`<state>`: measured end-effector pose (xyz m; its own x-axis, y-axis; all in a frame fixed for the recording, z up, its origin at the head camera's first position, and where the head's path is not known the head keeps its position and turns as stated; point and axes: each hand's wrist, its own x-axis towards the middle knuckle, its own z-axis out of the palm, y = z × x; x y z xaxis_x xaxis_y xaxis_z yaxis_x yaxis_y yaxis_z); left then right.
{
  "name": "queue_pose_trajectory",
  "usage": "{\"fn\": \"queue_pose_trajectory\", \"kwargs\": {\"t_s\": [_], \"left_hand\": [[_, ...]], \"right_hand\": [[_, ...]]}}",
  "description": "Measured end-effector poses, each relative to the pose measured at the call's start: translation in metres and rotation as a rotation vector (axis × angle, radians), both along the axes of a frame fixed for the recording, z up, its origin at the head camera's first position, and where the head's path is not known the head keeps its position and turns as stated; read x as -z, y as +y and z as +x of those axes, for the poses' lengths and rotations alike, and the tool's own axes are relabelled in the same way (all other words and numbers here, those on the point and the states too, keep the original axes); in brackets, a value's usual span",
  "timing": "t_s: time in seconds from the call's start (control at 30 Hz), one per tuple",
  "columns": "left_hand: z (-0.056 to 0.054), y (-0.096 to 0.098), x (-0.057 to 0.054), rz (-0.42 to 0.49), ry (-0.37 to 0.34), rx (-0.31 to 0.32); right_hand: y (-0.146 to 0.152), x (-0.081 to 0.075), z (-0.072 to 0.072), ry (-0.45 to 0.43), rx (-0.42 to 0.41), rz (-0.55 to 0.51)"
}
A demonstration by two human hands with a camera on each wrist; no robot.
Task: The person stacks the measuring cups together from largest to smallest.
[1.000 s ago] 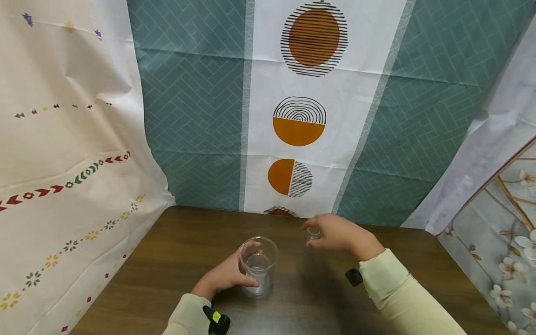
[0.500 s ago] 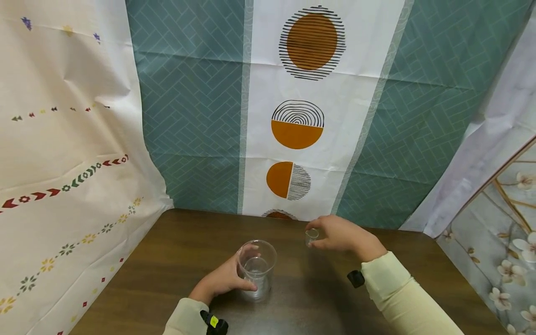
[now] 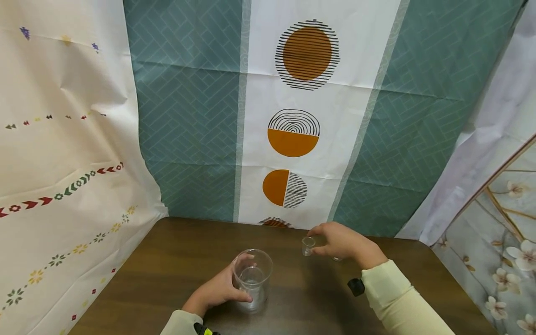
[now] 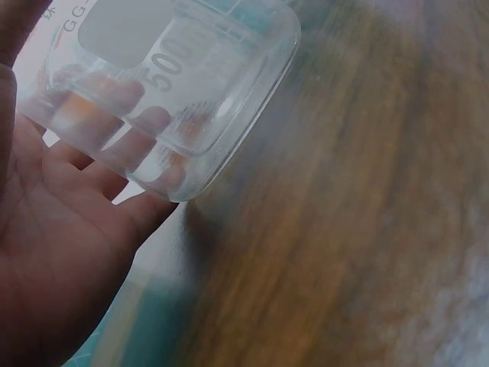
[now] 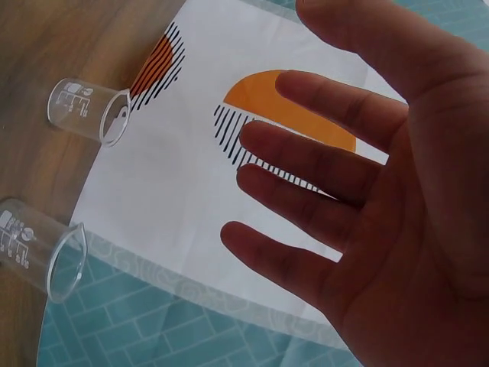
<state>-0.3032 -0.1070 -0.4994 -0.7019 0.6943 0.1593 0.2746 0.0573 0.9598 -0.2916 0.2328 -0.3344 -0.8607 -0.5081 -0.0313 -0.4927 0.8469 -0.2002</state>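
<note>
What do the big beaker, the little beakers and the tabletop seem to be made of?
Big beaker: clear and glossy, probably glass, though plastic is possible; the fingers show through its wall.
Little beakers: likely glass too, smooth and transparent, with shiny rims and pale printed markings.
Tabletop: brown wood or wood-look laminate, slightly glossy, with visible grain.

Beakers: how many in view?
3: large beaker gripped by left hand; small beaker beside right hand; second small beaker, mostly covered by that hand in head view, plain in right wrist view. More could be hidden.
</note>
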Motion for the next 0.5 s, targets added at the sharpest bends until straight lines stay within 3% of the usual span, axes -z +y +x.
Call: {"fn": "queue_pose_trajectory", "kwargs": {"t_s": [0.5], "left_hand": [[0.0032,-0.0016,-0.0012,-0.026,-0.014,-0.027]], "right_hand": [[0.008,0.0024,-0.0045,0.002,0.039,0.016]]}}
